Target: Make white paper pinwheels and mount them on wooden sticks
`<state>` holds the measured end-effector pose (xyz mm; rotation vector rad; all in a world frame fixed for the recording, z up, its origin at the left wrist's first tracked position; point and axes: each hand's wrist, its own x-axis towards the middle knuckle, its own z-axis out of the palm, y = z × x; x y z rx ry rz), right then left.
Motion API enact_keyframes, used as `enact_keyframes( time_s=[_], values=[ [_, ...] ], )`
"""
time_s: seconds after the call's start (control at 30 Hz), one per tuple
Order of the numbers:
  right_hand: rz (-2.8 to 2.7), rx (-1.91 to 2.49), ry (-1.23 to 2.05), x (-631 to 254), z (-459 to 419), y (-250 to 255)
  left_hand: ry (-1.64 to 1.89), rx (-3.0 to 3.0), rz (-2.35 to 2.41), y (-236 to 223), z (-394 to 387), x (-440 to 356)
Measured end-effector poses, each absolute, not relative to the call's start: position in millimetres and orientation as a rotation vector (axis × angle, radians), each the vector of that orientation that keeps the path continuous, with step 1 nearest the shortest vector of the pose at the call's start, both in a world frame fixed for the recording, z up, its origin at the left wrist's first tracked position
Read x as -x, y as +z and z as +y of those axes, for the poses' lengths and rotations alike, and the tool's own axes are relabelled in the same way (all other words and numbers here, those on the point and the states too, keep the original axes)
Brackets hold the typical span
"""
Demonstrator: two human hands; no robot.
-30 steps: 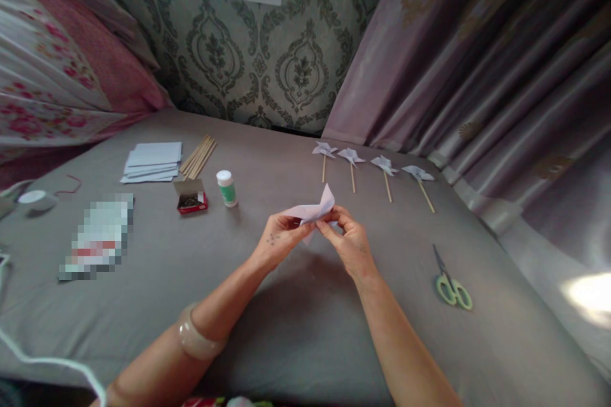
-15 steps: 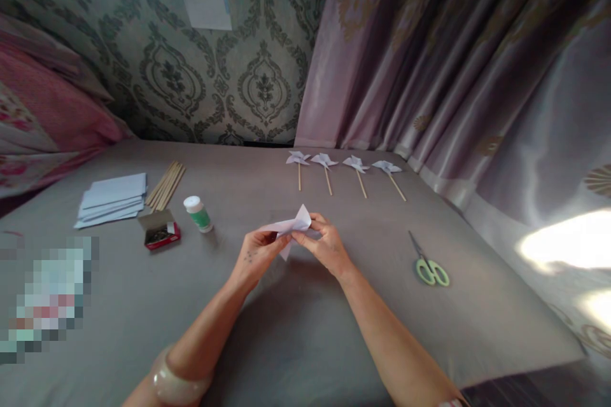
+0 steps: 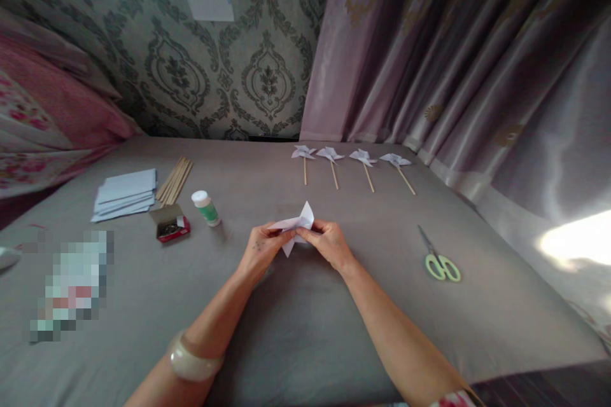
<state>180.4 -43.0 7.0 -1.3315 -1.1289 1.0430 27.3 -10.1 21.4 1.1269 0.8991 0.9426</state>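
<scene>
A white paper pinwheel [image 3: 304,216] with folded, pointed blades is held just above the cloth, between both hands. My left hand [image 3: 261,247] grips its left side, the thumb pressed near the centre. From the right, my right hand [image 3: 330,244] pinches it, its thumb also at the middle, where the two thumbs almost meet. The fingers behind the paper are partly hidden. Beyond my hands lie several finished-looking paper pinwheels [image 3: 363,159] on wooden sticks, in a row.
Scissors [image 3: 438,261] with green handles lie at right. At left are a glue bottle [image 3: 206,208], an opened red box [image 3: 172,229] of small dark items, several wooden sticks [image 3: 175,181], stacked paper sheets [image 3: 125,192] and a pixelated packet [image 3: 74,286]. Curtains [image 3: 377,44] hang behind.
The view has shifted slightly, so the objects on the cloth appear further right. Both hands still hold the paper pinwheel, with the thumbs now closer together at its centre.
</scene>
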Motion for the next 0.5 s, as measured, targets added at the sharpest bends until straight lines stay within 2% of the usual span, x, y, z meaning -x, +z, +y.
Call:
enact_keyframes(
  time_s=[0.5],
  values=[
    [-1.135, 1.477, 1.017, -178.5, -45.9, 2.9, 0.883, -1.218, 0.961, 10.5, -5.4, -23.8]
  ],
)
